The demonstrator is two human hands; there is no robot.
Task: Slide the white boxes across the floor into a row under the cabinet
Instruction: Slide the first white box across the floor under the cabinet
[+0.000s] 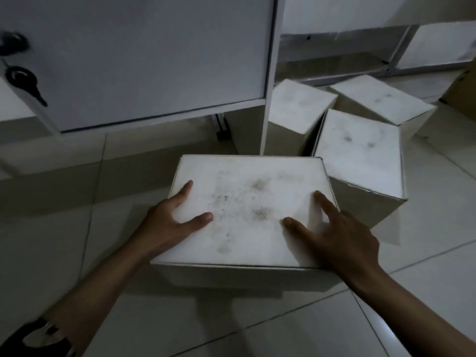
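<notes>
A large white box [247, 202] with a smudged lid sits on the tiled floor in front of me. My left hand [170, 220] grips its left edge, thumb on the lid. My right hand [337, 235] grips its right edge, thumb and forefinger spread on top. Three more white boxes lie behind it to the right: one [360, 150] touching the held box's far right corner, one [296, 104] beside the cabinet's leg, one [381, 101] farthest back. The white cabinet [144, 55] hangs over the floor at the upper left, a dark gap beneath it.
A key [24, 81] hangs from the cabinet door's lock at the left. A white cabinet leg [266, 119] stands just beyond the held box. A metal shelf frame [345, 47] runs along the back right. A brown carton [461, 91] sits at the far right edge.
</notes>
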